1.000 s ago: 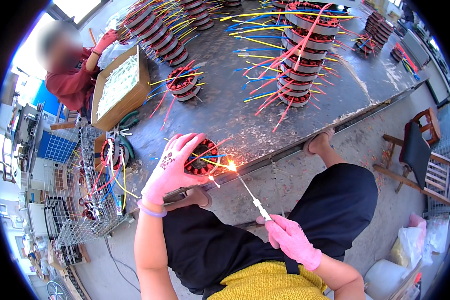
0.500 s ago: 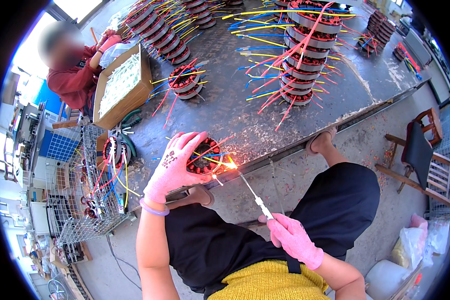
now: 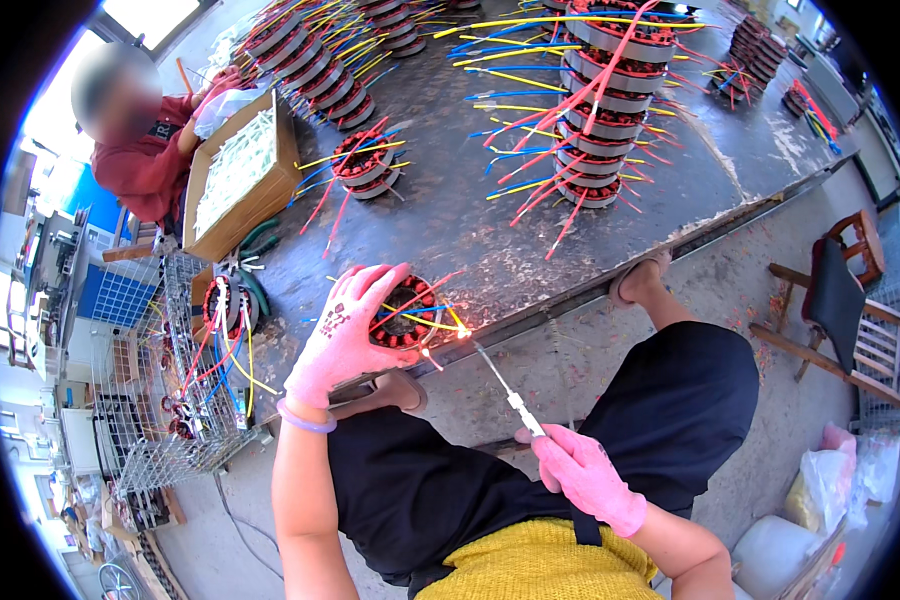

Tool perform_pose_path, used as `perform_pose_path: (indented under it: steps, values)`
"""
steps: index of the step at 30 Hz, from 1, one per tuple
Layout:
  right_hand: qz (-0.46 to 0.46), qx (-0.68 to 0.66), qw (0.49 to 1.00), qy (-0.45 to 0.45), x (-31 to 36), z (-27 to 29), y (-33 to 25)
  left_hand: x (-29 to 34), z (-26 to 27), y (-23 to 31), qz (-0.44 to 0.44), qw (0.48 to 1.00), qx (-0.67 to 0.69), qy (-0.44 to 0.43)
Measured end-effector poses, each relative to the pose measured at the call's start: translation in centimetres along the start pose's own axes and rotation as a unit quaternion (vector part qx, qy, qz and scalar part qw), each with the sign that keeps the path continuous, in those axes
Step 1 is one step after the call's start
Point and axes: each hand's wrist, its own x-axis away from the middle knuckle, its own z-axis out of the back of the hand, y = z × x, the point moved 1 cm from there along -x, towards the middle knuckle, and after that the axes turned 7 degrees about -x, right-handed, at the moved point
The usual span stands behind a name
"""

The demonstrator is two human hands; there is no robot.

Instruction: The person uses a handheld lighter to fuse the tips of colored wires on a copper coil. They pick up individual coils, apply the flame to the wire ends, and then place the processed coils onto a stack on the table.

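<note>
At the near edge of the workbench, my left hand (image 3: 342,328), in a pink glove, is closed around a motor stator (image 3: 402,318) with red slot insulation. Yellow, blue and red lead wires spread from the stator toward the right. My right hand (image 3: 588,478), also gloved in pink, grips the white handle of a slim tool (image 3: 518,402) with a thin metal rod. The rod's far end reaches up to a bright orange glow at the yellow wire's end. A second small glow sits beside it, on a short pale lead. What the glow is cannot be made out.
Stacked stators (image 3: 610,110) with loose leads stand on the workbench (image 3: 450,210); a shorter pile (image 3: 365,165) sits left of them. A cardboard box (image 3: 238,175) of pale sleeves is near a co-worker (image 3: 140,160). Left are pliers (image 3: 258,240) and a wire basket (image 3: 170,440); right, a chair (image 3: 835,310).
The orange glow at the wire ends has shrunk and dimmed. The view has shifted slightly, while both hands keep their holds almost in place.
</note>
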Motion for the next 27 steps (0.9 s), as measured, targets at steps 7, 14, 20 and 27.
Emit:
perform_pose_path:
  steps: [7,14,20,27]
  values:
    - [-0.001,0.031,1.000,-0.006,0.06,0.13,-0.33,0.31,-0.20,-0.25,0.004,1.000,-0.019,0.005]
    - [0.002,0.057,0.998,-0.004,0.21,0.22,-0.60,0.06,-0.25,-0.23,0.002,1.000,-0.004,-0.001]
    - [0.001,0.050,0.999,0.001,0.26,-0.04,-0.88,0.14,-0.11,-0.24,0.004,1.000,0.001,-0.005]
    - [0.009,0.060,0.998,-0.002,0.33,0.22,-0.66,0.03,-0.14,-0.12,0.002,1.000,0.002,-0.002]
